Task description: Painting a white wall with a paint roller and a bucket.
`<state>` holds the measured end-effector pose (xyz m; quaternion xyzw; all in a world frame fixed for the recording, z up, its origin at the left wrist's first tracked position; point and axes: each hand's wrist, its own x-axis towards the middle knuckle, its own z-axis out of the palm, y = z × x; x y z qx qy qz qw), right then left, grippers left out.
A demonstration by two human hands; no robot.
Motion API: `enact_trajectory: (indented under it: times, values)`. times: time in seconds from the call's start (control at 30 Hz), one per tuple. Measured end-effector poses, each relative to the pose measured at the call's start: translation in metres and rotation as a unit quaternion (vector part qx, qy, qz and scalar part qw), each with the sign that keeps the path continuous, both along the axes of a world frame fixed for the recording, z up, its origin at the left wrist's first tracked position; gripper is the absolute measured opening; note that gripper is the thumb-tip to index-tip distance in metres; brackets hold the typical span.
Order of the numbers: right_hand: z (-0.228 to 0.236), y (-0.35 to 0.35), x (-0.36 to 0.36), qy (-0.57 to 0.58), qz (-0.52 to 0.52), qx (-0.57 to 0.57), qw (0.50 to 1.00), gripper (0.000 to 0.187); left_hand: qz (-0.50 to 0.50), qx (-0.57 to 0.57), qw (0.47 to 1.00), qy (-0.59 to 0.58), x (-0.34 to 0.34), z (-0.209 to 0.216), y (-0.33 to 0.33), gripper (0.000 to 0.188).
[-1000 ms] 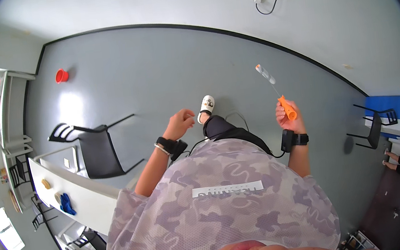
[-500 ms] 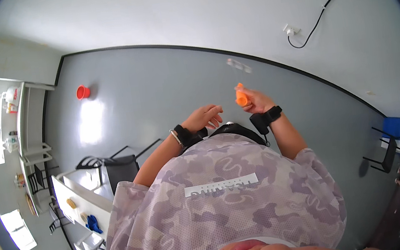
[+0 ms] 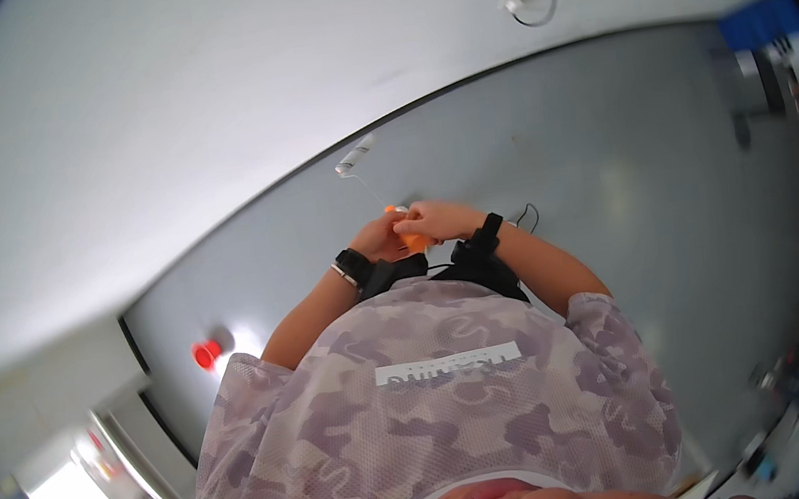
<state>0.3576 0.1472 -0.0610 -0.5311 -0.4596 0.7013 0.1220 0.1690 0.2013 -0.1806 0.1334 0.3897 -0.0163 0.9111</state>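
Observation:
Both my hands meet in front of my waist around the orange handle (image 3: pixel 414 242) of a paint roller. My left hand (image 3: pixel 377 239) is closed on the handle from the left side. From the right, my right hand (image 3: pixel 444 218) is also closed about it, its fingers touching those of my left. A thin wire frame runs from the handle to the white roller sleeve (image 3: pixel 356 156), which is out ahead, near the foot of the wall in view. Motion blur and the overlapping fingers hide part of the grip.
A pale wall (image 3: pixel 229 100) with a dark skirting strip rises ahead of me. On it is a socket with a plugged-in cable (image 3: pixel 519 6). A red bucket (image 3: pixel 207 355) stands on the grey floor (image 3: pixel 665 194) to the left. Blurred furniture lines the far right.
My view has swung to the right. My left hand has come onto the roller handle beside my right hand; before, only the right held it. The roller now points forward and left.

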Motion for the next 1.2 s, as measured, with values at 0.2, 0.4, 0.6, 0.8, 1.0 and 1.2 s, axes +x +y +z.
enact_trajectory:
  times: [0.2, 0.4, 0.6, 0.8, 1.0, 1.2]
  values:
    - [0.011, -0.046, 0.000, 0.100, -0.404, 0.072, 0.907, 0.026, -0.105, 0.093, 0.980, 0.142, -0.031, 0.000, 0.095, 0.018]
    - [-0.059, -0.180, -0.046, 0.041, -0.681, 0.005, 0.731, 0.022, -0.318, 0.211, 0.905, 0.189, -0.064, -0.017, 0.097, 0.016]
    - [-0.164, -0.187, -0.073, -0.004, -0.852, -0.058, 0.520, 0.021, -0.534, 0.293, 0.747, 0.266, -0.012, -0.164, 0.232, 0.010]
    - [-0.218, -0.233, -0.208, -0.214, -0.915, -0.167, 0.299, 0.017, -0.617, 0.404, 0.632, 0.239, 0.141, -0.225, 0.289, 0.008]
    - [-0.154, -0.245, -0.378, -0.150, -0.957, -0.249, 0.010, 0.028, -0.701, 0.705, 0.047, 0.093, 0.192, -0.199, 0.301, 0.026]
    - [-0.192, -0.284, -0.463, 0.042, -0.951, -0.163, -0.260, 0.058, -0.708, 0.689, 0.101, 0.116, 0.205, -0.180, 0.364, 0.034]
